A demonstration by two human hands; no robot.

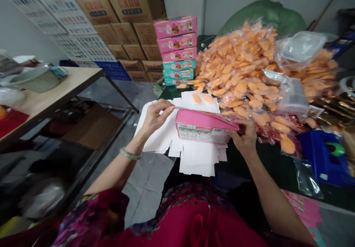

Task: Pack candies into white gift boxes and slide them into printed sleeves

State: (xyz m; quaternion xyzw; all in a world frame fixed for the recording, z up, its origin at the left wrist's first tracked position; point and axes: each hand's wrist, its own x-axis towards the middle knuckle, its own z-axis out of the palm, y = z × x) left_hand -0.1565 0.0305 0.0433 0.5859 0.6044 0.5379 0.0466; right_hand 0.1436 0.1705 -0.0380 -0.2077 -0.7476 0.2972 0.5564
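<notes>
A pink printed cardboard box (pixel 203 127) is held up in front of me, above a stack of flat white cardboard blanks (pixel 156 130). My left hand (pixel 157 117) is closed in a pinch on the thin edge of the box's flap at its upper left corner. At the other end, my right hand (pixel 245 134) grips the right side of the box, thumb toward me and fingers partly hidden behind it. The inside of the box does not show. Two small orange pieces in clear wrap (pixel 196 98) lie on the blanks just behind it.
Behind the blanks stands a stack of pink and teal boxes (pixel 177 51). A large heap of wrapped orange pieces (pixel 235 66) covers the right back, with a blue plastic holder (pixel 323 158) nearer. Left is a wooden table (pixel 80 78); brown cartons (pixel 126 6) line the wall.
</notes>
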